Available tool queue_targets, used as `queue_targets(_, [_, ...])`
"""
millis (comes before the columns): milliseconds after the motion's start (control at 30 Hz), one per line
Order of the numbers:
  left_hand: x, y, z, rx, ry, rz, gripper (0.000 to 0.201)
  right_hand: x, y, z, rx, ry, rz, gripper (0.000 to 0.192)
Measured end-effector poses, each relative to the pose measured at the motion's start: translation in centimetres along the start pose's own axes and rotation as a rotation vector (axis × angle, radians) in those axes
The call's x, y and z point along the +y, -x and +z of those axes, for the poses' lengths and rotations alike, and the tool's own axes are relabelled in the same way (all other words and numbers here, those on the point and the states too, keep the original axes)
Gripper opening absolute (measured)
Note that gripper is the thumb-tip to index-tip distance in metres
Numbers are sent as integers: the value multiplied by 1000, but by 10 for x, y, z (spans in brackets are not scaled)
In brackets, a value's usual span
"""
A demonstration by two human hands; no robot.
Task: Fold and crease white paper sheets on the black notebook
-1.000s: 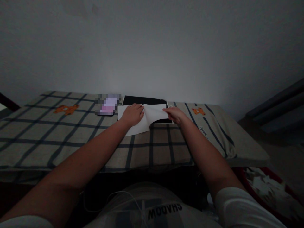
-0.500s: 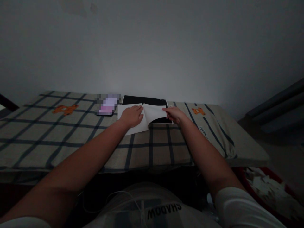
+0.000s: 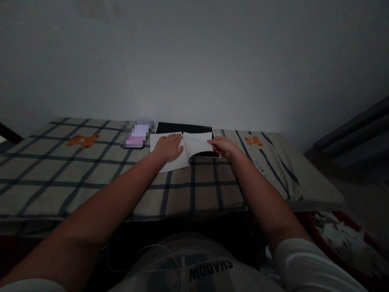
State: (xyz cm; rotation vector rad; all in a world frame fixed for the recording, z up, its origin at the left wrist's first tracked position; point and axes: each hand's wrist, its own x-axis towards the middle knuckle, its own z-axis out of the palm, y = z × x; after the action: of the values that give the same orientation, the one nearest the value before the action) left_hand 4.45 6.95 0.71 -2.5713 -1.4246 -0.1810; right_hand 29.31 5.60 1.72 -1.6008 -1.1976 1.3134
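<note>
White paper (image 3: 194, 147) lies on the checked cloth (image 3: 91, 170) at the far middle, partly over a dark tablet (image 3: 185, 128). Your left hand (image 3: 167, 147) presses flat on its left half, fingers spread. Your right hand (image 3: 220, 146) pinches the lifted right edge. A phone (image 3: 136, 136) lies just left of the sheet.

— what's on your checked cloth (image 3: 91, 170) besides the work?
— a phone (image 3: 137, 136) at the far edge, and orange bear prints (image 3: 83, 140) on the fabric.
— and to your right?
— a red basket (image 3: 340, 239) of crumpled scraps by the floor.
</note>
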Motion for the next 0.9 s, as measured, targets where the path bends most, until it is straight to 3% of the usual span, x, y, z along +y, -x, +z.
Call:
queue_targets(367, [0,1,2,17,4,10,58,-2,3,-1,40,-91,13,20])
queue_targets(533, [0,5,0,73,10,18,53,-8,9,-2,-27,-77,36,26])
queue_targets(767, [4,6,-3,96,35,7,46,-9,11,-5,-102,-192,38,1])
queue_targets(900, [6,5,-6,91,37,25,42,-2,3,0,-27,-217,-30,15])
